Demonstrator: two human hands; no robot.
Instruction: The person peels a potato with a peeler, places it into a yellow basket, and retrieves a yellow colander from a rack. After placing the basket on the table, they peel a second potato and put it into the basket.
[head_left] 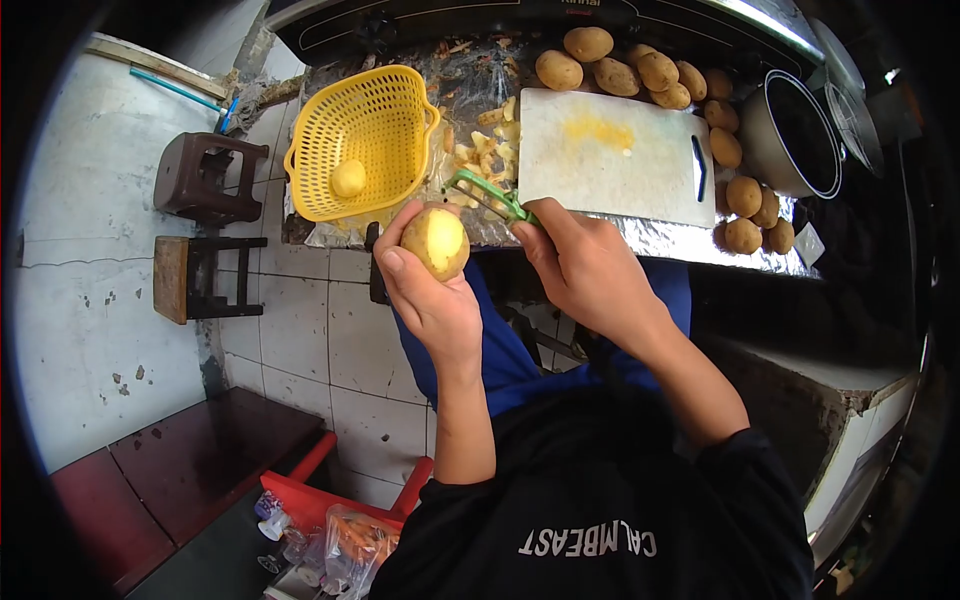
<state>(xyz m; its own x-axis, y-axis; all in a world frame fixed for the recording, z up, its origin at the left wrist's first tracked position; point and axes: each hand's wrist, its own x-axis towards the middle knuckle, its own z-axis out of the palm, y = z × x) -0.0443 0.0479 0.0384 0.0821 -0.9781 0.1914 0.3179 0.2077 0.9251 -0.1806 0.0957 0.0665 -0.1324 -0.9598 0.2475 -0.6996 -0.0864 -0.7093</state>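
Note:
My left hand [425, 295] is closed around a partly peeled potato [436, 244], with a bare pale-yellow patch facing up. In my right hand [590, 265] is a green vegetable peeler [485, 192], gripped by its handle, its head pointing left, just above and apart from the potato. A peeled potato [348, 179] lies inside the yellow plastic basket [310, 206] to the left. Potato peelings [485, 155] are scattered between the basket and a white cutting board [610, 180], which has a yellow stain.
Several unpeeled potatoes [657, 72] lie behind and right of the board, beside a metal pot [785, 140]. A stove [480, 22] borders the foil-covered counter. Two stools [205, 178] stand left on the tiled floor; a red frame [330, 505] and bagged items are behind me.

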